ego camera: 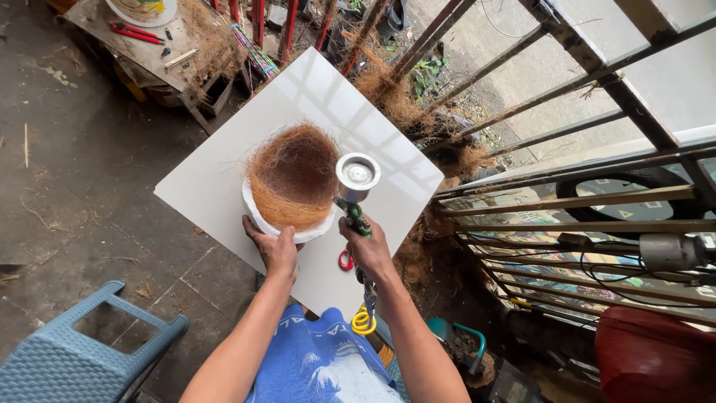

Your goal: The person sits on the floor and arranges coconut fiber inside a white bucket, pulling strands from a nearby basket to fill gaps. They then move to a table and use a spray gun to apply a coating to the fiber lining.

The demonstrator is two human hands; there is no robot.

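Head view, left hand: left hand (274, 250) clasps the near rim of the white round bowl lined with brown coconut fibre (292, 179), which sits mid-left on the glossy white square board surface (224, 168).
Head view, right hand: right hand (368, 252) is clenched on the green-handled spray gun with shiny metal cup (356, 179), just right of the bowl.
Risk, tipping: the board looks overhung; pressure near its edge could tilt it.
Risk, snagging: yellow coiled hose (363, 321) could tug the gun.
Labels: blue garment with white print (328, 366), near; colourful printed sheet (522, 261), right, behind rusty bars.
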